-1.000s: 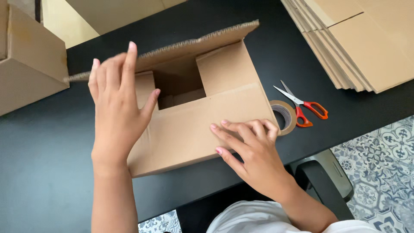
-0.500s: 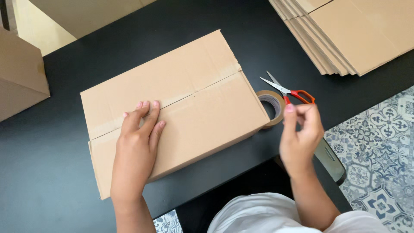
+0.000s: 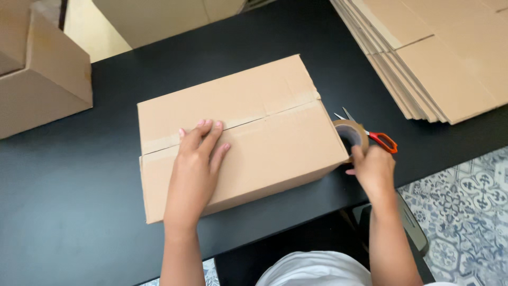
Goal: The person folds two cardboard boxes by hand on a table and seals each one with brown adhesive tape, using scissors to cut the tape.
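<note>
A brown cardboard box (image 3: 275,143) lies on the black table (image 3: 63,180) with its top flaps folded shut along a middle seam. My left hand (image 3: 198,159) rests flat on the top, fingers across the seam, holding the flaps down. At the box's right end stands a roll of brown packing tape (image 3: 350,135). My right hand (image 3: 373,168) grips the roll from below. Red-handled scissors (image 3: 378,137) lie just behind the roll, partly hidden by it.
A stack of flattened cardboard boxes (image 3: 439,58) lies at the back right. Another assembled box (image 3: 42,79) stands at the back left. A dark chair (image 3: 413,222) and patterned floor tiles (image 3: 465,212) show past the table's near edge.
The open flaps were folded shut and my left hand now presses them flat. My right hand left the box front, moved right and took hold of the tape roll.
</note>
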